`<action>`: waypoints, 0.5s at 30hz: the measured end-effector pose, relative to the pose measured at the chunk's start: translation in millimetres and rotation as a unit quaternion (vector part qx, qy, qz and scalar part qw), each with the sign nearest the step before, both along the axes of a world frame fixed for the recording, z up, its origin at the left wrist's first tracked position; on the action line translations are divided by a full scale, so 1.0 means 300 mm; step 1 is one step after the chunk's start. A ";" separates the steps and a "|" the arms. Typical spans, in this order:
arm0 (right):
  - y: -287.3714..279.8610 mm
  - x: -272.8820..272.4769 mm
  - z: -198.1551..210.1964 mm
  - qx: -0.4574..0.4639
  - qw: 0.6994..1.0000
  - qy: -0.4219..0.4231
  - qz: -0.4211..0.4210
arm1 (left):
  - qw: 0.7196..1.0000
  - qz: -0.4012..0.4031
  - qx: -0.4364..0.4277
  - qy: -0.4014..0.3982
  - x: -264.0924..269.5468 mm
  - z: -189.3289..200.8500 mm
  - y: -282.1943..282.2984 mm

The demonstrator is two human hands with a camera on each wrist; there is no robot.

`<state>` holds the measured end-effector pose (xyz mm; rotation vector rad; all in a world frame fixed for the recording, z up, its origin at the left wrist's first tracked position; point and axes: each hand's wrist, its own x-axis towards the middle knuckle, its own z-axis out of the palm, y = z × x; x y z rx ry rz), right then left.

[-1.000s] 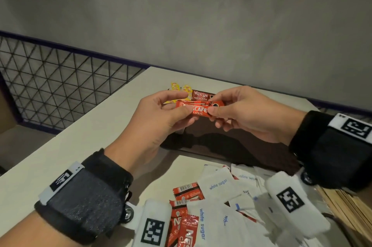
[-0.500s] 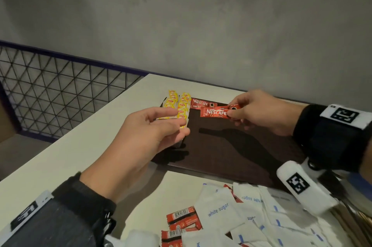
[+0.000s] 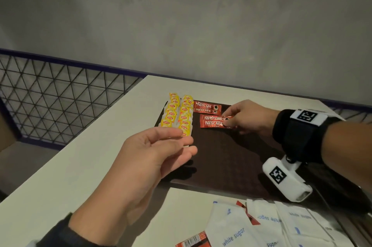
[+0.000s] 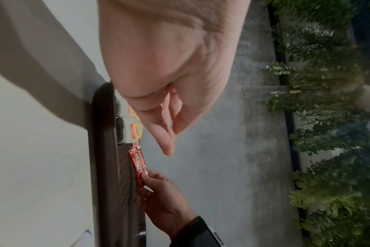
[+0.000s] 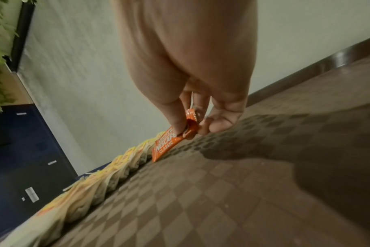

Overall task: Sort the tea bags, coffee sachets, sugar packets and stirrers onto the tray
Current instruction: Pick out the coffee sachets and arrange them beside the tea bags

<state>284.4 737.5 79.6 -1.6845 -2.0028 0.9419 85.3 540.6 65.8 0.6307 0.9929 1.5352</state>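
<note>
Right hand pinches the end of two red coffee sachets, low over the dark tray, just in front of two sachets already laid flat beside the yellow tea bags. Left hand hovers over the tray's left edge, fingers loose, holding nothing. Sugar packets sit on the table in front of the tray.

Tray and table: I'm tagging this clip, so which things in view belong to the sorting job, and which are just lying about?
Job:
- tray
- tea bags
- coffee sachets, another pair pinched by the right hand
- sugar packets
- left hand, holding nothing

Lying about:
- wire fence
- plants
</note>
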 end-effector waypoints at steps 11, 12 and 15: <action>0.144 -0.114 -0.017 0.085 0.994 -0.064 0.001 | 0.999 0.008 0.046 -0.008 -0.016 0.037 0.010; 0.150 -0.119 -0.019 0.073 0.994 -0.075 0.007 | 0.999 0.009 0.051 -0.006 -0.016 0.040 0.008; 0.149 -0.116 -0.032 0.043 0.994 -0.103 0.020 | 0.998 0.005 0.057 -0.005 -0.013 0.042 0.007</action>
